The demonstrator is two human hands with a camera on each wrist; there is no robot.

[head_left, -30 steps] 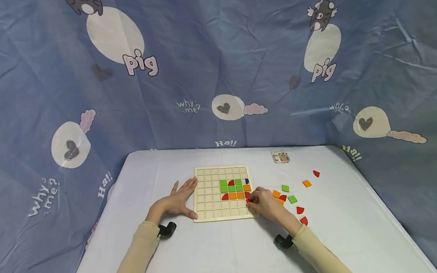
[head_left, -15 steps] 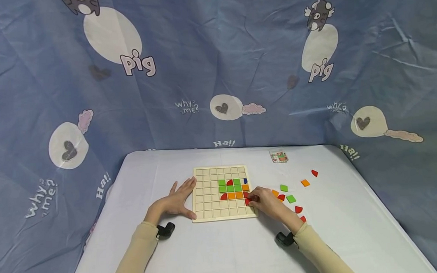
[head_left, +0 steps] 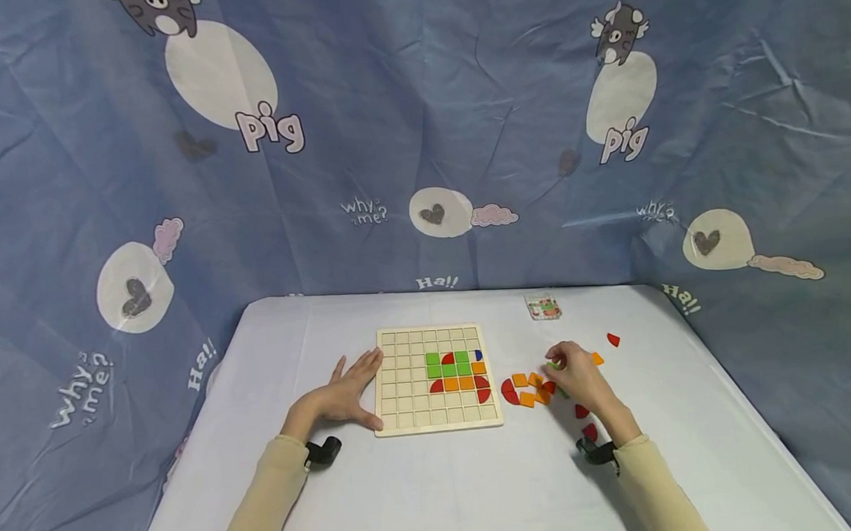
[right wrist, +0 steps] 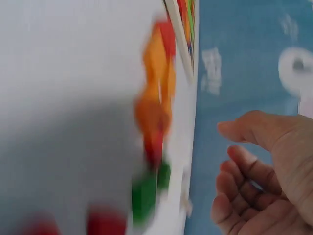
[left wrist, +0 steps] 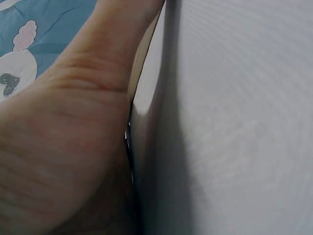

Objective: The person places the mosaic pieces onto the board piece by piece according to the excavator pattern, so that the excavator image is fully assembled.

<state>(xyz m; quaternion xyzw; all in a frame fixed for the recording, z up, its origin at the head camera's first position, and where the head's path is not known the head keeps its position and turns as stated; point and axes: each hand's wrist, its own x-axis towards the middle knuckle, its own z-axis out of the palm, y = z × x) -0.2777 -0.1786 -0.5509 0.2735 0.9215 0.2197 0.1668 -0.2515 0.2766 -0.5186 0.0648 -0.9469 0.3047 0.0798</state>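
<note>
A wooden grid board (head_left: 407, 403) lies on the table with red, green, orange and blue tiles in its right half. My left hand (head_left: 341, 394) rests at the board's left edge, fingers and thumb spread; the left wrist view shows mostly its wrist and palm side. My right hand (head_left: 579, 378) hovers over the loose tiles right of the board. In the right wrist view its thumb and bent fingers stand apart with nothing between them. A green tile (right wrist: 144, 198) lies below, and another green tile (head_left: 553, 365) shows partly beneath the fingertips in the head view.
Loose orange tiles (head_left: 520, 380) and red quarter-circle tiles (head_left: 510, 392) lie between the board and my right hand. Farther right is a single red tile (head_left: 613, 340). A small pattern card (head_left: 543, 307) lies at the back. A blue printed cloth (head_left: 361, 140) hangs behind the white table (head_left: 423, 490).
My right hand has left the board's right edge and moved right over the loose tiles, uncovering a red quarter-circle tile in the board. The left hand keeps its place.
</note>
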